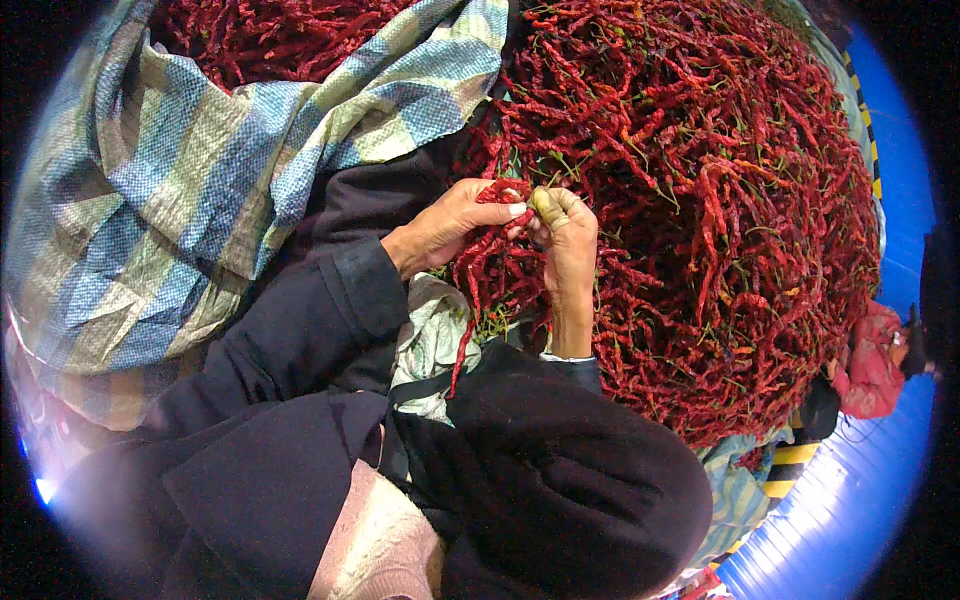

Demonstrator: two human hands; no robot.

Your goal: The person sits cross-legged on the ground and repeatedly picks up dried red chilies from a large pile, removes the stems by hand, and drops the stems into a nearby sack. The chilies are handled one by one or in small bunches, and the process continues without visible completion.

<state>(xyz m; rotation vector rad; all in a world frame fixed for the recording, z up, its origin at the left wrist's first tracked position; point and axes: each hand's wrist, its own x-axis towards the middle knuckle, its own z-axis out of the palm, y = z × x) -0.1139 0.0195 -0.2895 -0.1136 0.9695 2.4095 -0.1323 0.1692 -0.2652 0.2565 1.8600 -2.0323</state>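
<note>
My left hand (450, 221) holds a small bunch of wrinkled red chillies (471, 274); one long pod dangles below it over my lap. Against that bunch, my right hand (568, 225) pinches with thumb and fingers at the stem end. Yellowish covers sit on some of its fingertips. What exactly lies between those fingertips is too small to tell. Beneath and beyond both hands spreads a large heap of red chillies (735, 225), many with green stems.
At the left, a checked woven plastic sack (202, 187) stands open with more red chillies (277, 45) inside. Loose green stems (491, 322) and a pale crumpled sheet (431, 322) lie by my knees. Black-and-yellow tape (791, 469) borders a blue surface (840, 495), near a red bundle (870, 360).
</note>
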